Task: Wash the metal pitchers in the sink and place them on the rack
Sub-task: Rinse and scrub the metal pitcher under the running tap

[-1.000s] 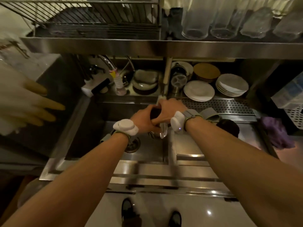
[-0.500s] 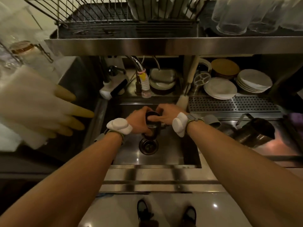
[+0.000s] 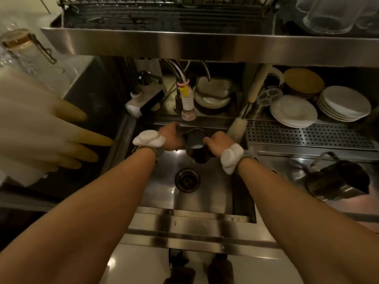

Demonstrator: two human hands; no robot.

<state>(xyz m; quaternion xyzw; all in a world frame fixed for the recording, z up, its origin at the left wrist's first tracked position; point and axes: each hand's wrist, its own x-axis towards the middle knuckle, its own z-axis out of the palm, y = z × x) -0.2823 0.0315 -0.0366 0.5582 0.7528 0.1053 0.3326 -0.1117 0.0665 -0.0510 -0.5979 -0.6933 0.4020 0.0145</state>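
A small metal pitcher (image 3: 195, 145) is held over the steel sink (image 3: 207, 193), just below the faucet nozzle (image 3: 187, 107). My left hand (image 3: 171, 135) grips its left side and my right hand (image 3: 216, 141) grips its right side. The pitcher's mouth faces up and shows a pale liquid inside. A second, larger metal pitcher (image 3: 336, 181) lies tilted on the counter at the right. The wire dish rack (image 3: 164, 11) sits on the shelf above the sink.
The drain (image 3: 187, 179) lies under the held pitcher. A bottle brush (image 3: 238, 128) leans at the sink's right edge. Stacked plates (image 3: 293, 113) and a perforated drain tray (image 3: 307, 136) lie at the back right. Rubber gloves (image 3: 47, 132) hang at the left. Glasses (image 3: 328, 15) stand on the shelf.
The view has shifted so the sink sits more central and the larger pitcher shows at the right. Both hands keep hold of the small pitcher, now with its mouth up under the faucet.
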